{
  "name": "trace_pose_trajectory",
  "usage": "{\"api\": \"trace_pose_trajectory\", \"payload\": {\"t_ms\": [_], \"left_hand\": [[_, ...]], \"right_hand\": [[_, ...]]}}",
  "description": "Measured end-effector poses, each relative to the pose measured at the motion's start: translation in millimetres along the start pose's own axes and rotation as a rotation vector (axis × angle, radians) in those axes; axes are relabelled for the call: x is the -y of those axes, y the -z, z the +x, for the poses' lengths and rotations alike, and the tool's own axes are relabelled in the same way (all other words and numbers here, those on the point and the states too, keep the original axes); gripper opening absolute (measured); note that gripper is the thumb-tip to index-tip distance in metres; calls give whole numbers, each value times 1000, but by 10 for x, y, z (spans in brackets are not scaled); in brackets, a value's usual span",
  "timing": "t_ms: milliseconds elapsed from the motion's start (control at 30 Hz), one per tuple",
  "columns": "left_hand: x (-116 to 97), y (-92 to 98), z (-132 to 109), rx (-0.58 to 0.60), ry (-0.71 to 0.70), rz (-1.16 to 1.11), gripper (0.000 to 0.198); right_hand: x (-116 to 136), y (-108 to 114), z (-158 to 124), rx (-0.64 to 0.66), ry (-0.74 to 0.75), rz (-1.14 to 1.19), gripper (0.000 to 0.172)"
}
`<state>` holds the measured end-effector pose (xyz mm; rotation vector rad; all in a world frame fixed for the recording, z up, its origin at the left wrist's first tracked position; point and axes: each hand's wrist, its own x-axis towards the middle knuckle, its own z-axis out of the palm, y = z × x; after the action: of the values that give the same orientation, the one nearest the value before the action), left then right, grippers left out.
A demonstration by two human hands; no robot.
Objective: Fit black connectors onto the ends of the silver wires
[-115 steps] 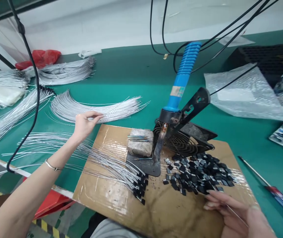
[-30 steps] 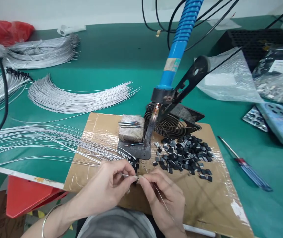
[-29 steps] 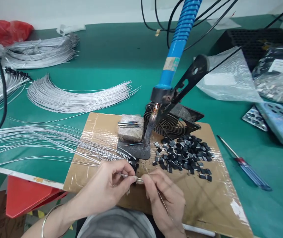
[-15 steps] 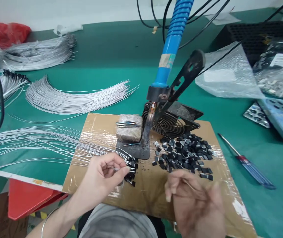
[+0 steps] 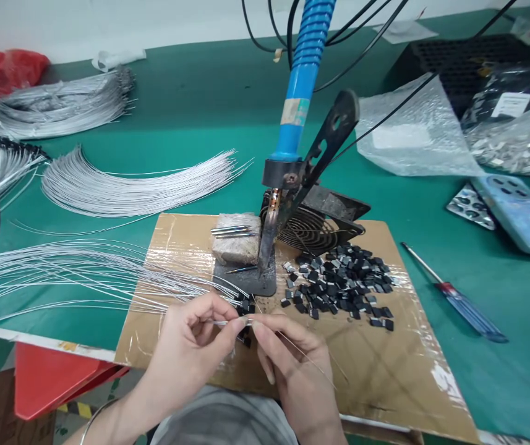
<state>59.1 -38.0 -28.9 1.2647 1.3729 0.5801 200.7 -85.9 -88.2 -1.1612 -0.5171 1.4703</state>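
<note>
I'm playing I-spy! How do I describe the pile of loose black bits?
Find the green table, then the brown board on it. On its right half is the pile of black bits. Unlike the black clump to its left, it isn't joined to the white wires.

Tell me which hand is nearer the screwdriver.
Right. The right hand is over the cardboard, to the left of the screwdriver; the left hand is farther left, beyond the right one.
</note>
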Motion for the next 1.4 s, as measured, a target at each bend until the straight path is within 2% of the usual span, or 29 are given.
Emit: {"api": "trace_pose_trajectory", "payload": {"t_ms": [200, 567, 767, 1000, 1200, 1400], "left_hand": [[5, -19, -14, -4, -48, -4, 19], [-19, 7, 1, 48, -24, 8, 21], [-31, 10, -3, 60, -26, 37, 24], [-50, 73, 0, 152, -29, 44, 21], [-33, 11, 0, 58, -44, 45, 23], [40, -63, -25, -31, -123, 66, 20]], "right_hand": [[-22, 41, -9, 2, -61, 29, 15], [44, 103, 16, 67, -93, 28, 12], [142, 54, -5, 25, -87, 31, 14], [278, 66, 50, 115, -174, 35, 17], [227, 76, 49, 113, -147, 77, 19], [181, 11, 49, 60, -129, 152, 18]]}}
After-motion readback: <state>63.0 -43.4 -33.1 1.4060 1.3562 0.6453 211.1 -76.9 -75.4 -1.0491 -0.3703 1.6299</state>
